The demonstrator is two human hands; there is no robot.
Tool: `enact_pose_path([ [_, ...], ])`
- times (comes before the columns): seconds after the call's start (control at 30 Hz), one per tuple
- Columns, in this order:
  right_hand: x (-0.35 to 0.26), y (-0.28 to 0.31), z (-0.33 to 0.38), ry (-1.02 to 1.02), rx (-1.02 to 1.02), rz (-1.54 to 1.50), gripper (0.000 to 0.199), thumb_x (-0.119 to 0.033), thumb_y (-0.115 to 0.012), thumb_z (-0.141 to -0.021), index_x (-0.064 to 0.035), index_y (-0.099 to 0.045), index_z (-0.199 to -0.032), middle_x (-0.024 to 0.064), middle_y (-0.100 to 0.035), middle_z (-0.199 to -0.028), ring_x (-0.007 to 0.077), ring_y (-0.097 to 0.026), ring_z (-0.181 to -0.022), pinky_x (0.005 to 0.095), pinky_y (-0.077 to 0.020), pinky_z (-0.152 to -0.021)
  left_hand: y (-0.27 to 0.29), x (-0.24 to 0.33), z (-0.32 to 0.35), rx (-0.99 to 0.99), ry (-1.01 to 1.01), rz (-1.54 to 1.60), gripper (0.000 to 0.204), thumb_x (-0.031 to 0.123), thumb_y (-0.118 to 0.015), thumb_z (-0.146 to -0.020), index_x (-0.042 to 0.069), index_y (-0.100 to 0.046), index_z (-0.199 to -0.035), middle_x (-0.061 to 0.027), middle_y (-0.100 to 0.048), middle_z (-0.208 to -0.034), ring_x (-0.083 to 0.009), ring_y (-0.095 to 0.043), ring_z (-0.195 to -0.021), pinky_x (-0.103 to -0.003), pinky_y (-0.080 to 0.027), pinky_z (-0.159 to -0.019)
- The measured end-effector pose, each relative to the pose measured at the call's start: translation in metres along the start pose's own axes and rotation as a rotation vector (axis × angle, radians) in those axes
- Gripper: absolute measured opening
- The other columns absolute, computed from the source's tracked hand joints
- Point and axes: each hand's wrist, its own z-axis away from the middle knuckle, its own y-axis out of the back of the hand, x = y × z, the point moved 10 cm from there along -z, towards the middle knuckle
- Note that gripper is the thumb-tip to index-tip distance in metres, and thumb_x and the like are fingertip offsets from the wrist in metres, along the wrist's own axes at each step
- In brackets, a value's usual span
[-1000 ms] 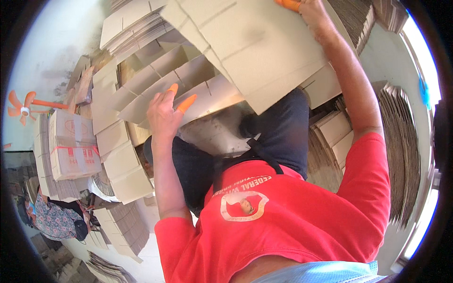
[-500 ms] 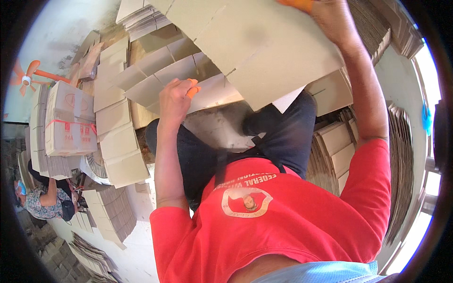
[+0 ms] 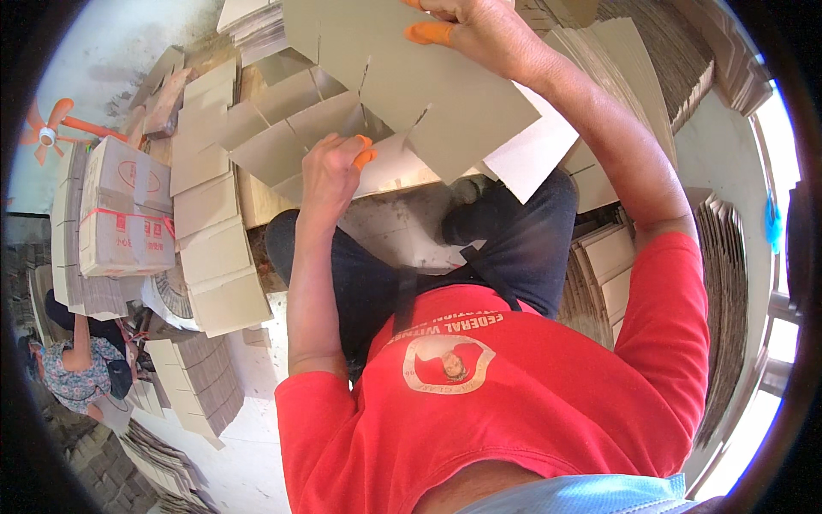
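the person's left hand has slid up to the flattened cardboard box, fingers clamped on a lower flap, while the right hand grips its top edge; the blank now sits closer above the knees, flaps splayed.

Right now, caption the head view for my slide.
Seated person in a red shirt holds a slotted cardboard sheet with the left hand and right hand, stacked cartons alongside.

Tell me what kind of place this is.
Likely a carton-making or packing workshop: stacks of flat cardboard blanks, a strapped carton bundle, and both hands, left hand and right hand, on a slotted cardboard sheet.
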Motion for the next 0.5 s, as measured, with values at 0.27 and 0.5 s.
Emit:
enact_pose_path([
  [0.27, -0.004, 0.002, -0.005, 0.004, -0.025, 0.031, 0.028, -0.009, -0.065, -0.084, 0.0031, -0.060, -0.108, 0.0217, -0.064, -0.099, 0.0321, -0.064, -0.089, 0.0371, -0.0498, -0.077, -0.004, -0.002, -0.004, -0.008, 0.007, 0.051, 0.016, 0.010, -0.076, -0.070, 0.004, -0.071, -0.085, -0.0117, -0.064, -0.073, -0.0269, -0.060, -0.069, -0.037, -0.049, -0.062],
  [0.5, 0.016, -0.057, 0.001, 0.004, -0.100, 0.127, 0.031, -0.008, -0.066, -0.082, 0.0015, -0.063, -0.111, 0.0237, -0.063, -0.099, 0.0353, -0.064, -0.085, 0.0372, -0.0514, -0.073, -0.006, -0.001, -0.002, -0.028, -0.008, 0.045, 0.017, 0.008, -0.076, -0.069, 0.003, -0.071, -0.084, -0.0119, -0.064, -0.073, -0.0278, -0.060, -0.069, -0.038, -0.049, -0.062],
])
